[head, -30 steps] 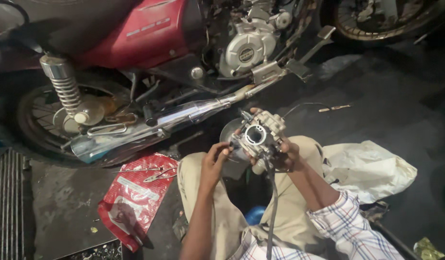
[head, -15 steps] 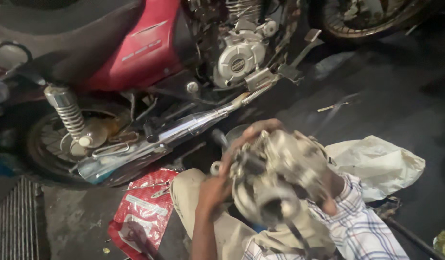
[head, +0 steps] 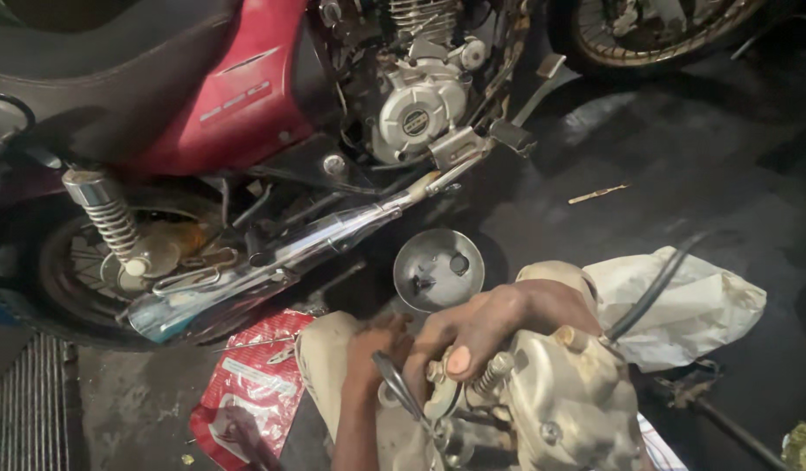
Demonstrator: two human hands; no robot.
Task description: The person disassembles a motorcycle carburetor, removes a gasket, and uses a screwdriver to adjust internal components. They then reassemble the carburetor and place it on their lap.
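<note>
A person seated on a workshop floor holds a grey metal carburettor (head: 564, 397) close to the camera, low in the frame and above the lap. The right hand (head: 490, 327) wraps over its top, fingers curled and pressed together, thumb against a small spring-loaded screw (head: 490, 373). The left hand (head: 375, 349) sits just beside it, apparently gripping its near side; those fingers are too blurred to tell. A black cable (head: 656, 288) runs up from the carburettor. Behind the hands stands a round metal bowl (head: 438, 270) holding a few small dark parts. A red motorcycle (head: 246, 105) fills the background; a red packet (head: 250, 388) and white cloth (head: 690, 305) lie nearby.
</note>
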